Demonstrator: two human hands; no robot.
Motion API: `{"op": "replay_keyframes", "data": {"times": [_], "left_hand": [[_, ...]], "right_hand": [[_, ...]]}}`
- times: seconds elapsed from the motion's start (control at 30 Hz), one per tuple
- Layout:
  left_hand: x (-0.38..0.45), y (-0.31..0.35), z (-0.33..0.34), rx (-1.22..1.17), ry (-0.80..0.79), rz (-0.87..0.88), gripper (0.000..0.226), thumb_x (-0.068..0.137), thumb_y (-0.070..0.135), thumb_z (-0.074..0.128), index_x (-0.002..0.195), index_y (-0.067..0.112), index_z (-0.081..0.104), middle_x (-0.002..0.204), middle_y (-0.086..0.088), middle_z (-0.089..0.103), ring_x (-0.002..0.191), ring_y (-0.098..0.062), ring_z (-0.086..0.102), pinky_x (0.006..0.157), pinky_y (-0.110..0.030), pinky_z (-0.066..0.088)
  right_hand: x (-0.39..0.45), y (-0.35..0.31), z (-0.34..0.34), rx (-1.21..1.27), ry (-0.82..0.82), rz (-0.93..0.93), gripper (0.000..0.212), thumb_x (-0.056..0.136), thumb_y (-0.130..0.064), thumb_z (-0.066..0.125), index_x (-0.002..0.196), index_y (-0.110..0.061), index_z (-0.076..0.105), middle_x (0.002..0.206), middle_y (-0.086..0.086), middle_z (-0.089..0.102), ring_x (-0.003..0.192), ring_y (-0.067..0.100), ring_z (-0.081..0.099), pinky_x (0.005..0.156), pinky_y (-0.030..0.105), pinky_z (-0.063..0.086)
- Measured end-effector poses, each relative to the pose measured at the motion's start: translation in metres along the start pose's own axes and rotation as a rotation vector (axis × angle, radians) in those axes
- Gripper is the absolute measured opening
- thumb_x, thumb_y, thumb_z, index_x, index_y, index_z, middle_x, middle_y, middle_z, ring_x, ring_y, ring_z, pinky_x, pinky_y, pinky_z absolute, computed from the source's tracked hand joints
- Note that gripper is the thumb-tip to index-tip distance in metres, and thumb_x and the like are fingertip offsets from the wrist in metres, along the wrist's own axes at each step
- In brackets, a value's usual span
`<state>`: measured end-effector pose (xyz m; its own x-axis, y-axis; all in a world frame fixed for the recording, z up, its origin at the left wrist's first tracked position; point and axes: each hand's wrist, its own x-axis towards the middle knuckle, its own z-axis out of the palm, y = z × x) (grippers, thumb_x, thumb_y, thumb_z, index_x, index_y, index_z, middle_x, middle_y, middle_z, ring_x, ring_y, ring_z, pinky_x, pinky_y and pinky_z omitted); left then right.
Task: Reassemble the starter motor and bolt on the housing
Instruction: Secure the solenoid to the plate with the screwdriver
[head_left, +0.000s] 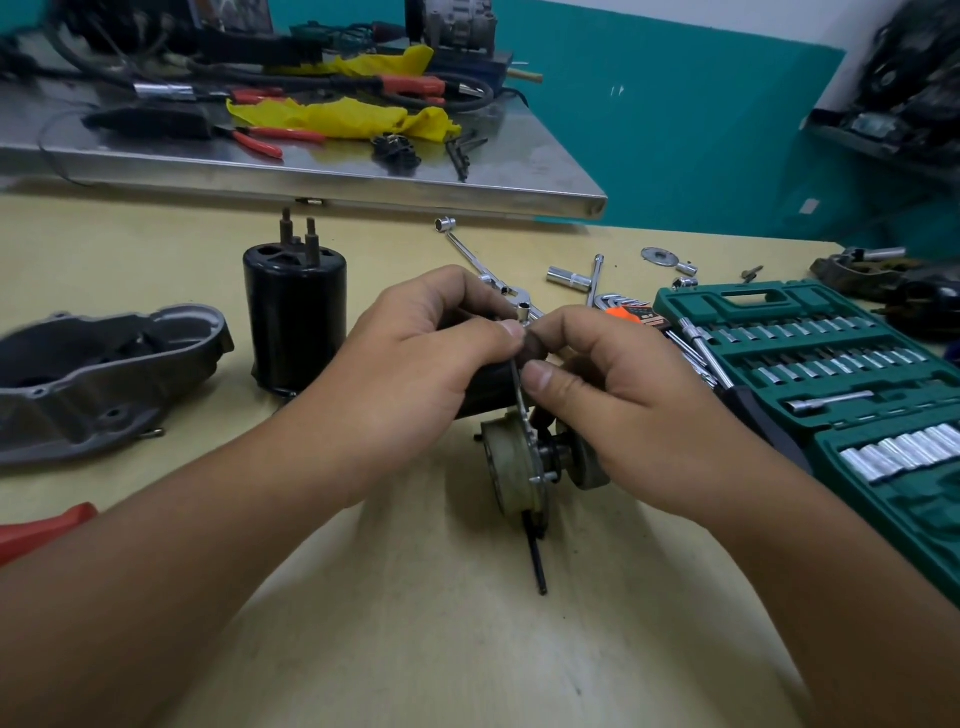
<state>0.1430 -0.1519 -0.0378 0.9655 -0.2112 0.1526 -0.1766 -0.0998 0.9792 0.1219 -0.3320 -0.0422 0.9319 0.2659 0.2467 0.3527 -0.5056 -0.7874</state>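
Both hands meet over the partly assembled starter motor core with its cream disc and thin metal plate (511, 467), which rests on the tan table (363, 597), probably to steady it. The left hand (415, 364) grasps its dark body; the right hand (597, 395) pinches the plate's top edge, likely aligning it. Left of the core stand the black cylindrical casing (294, 317) and the grey cast-metal housing (104, 374), still unbolted. No writing is readable.

The beige counter (156, 249) carries a grey metal housing (104, 379) at the left, an upright black cylinder (294, 317) beside it, loose sockets (569, 278) and a green socket set case (831, 374) at the right. Behind stands a steel shelf (332, 179) with red pliers (270, 139) and yellow cloth (343, 117).
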Motion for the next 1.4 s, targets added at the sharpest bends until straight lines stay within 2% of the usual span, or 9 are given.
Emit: {"op": "replay_keyframes", "data": {"times": [0.27,0.37,0.53,0.67,0.77,0.87,1.0,1.17,1.4], "left_hand": [[-0.001,0.001,0.001,-0.018,-0.011,-0.001,0.009,0.094,0.012,0.066,0.091,0.019,0.071,0.061,0.013,0.064,0.051,0.005,0.057,0.042,-0.006,0.038],[-0.001,0.001,0.001,-0.02,-0.007,-0.007,0.008,0.094,0.012,0.066,0.092,0.017,0.071,0.06,0.014,0.064,0.05,0.006,0.057,0.042,-0.006,0.038],[-0.002,0.003,0.001,-0.02,-0.007,-0.013,0.007,0.094,0.012,0.066,0.091,0.016,0.07,0.06,0.013,0.064,0.05,0.005,0.057,0.042,-0.007,0.038],[-0.002,0.004,0.002,-0.022,0.008,-0.021,0.007,0.094,0.01,0.065,0.092,0.014,0.07,0.059,0.013,0.063,0.049,0.005,0.056,0.041,-0.007,0.037],[-0.002,0.005,0.003,-0.039,0.007,-0.034,0.005,0.095,0.009,0.065,0.095,0.011,0.07,0.058,0.013,0.062,0.049,0.005,0.056,0.041,-0.007,0.037],[-0.002,0.005,0.002,-0.019,0.006,-0.023,0.006,0.094,0.01,0.065,0.092,0.013,0.07,0.059,0.013,0.062,0.049,0.005,0.056,0.041,-0.007,0.037],[-0.002,0.006,0.004,-0.05,0.005,-0.034,0.008,0.095,0.006,0.063,0.091,0.012,0.068,0.055,0.015,0.061,0.047,0.006,0.057,0.04,-0.006,0.037],[-0.002,0.007,0.004,-0.041,-0.002,-0.031,0.008,0.095,0.007,0.064,0.092,0.012,0.069,0.056,0.014,0.063,0.048,0.005,0.059,0.04,-0.006,0.037],[-0.002,0.007,0.004,-0.043,0.002,-0.032,0.009,0.096,0.007,0.063,0.09,0.012,0.068,0.055,0.013,0.061,0.046,0.005,0.056,0.04,-0.007,0.037]], "right_hand": [[0.0,0.002,0.006,-0.041,0.04,0.027,0.013,0.091,-0.042,0.053,0.098,-0.038,0.064,0.077,-0.017,0.064,0.069,0.007,0.057,0.064,0.038,0.047],[0.001,0.002,0.005,-0.1,0.039,-0.01,0.013,0.092,-0.04,0.053,0.094,-0.034,0.064,0.078,-0.023,0.061,0.07,0.004,0.057,0.064,0.029,0.04],[-0.001,0.002,0.006,-0.088,0.045,-0.002,0.012,0.093,-0.044,0.051,0.096,-0.037,0.061,0.077,-0.018,0.062,0.069,0.007,0.056,0.062,0.038,0.045],[0.0,0.001,0.006,-0.135,0.046,-0.027,0.014,0.093,-0.04,0.051,0.096,-0.032,0.063,0.08,-0.022,0.059,0.073,0.006,0.056,0.064,0.032,0.041],[0.001,0.0,0.009,-0.168,0.066,-0.013,0.021,0.095,-0.046,0.046,0.096,-0.032,0.061,0.081,-0.02,0.058,0.076,0.006,0.055,0.068,0.041,0.047],[0.0,0.0,0.006,-0.09,0.049,0.0,0.016,0.094,-0.042,0.05,0.099,-0.033,0.062,0.078,-0.023,0.06,0.07,0.006,0.055,0.065,0.035,0.044],[0.001,-0.003,0.01,-0.227,0.075,-0.011,0.025,0.096,-0.047,0.043,0.095,-0.029,0.06,0.08,-0.016,0.056,0.079,0.01,0.054,0.073,0.049,0.05],[-0.001,-0.003,0.007,-0.184,0.057,0.003,0.018,0.094,-0.045,0.046,0.1,-0.035,0.059,0.087,-0.022,0.058,0.083,0.005,0.055,0.075,0.043,0.049],[-0.001,-0.006,0.011,-0.161,0.094,0.026,0.019,0.093,-0.046,0.045,0.099,-0.033,0.057,0.081,-0.018,0.058,0.08,0.012,0.054,0.076,0.052,0.051]]}}
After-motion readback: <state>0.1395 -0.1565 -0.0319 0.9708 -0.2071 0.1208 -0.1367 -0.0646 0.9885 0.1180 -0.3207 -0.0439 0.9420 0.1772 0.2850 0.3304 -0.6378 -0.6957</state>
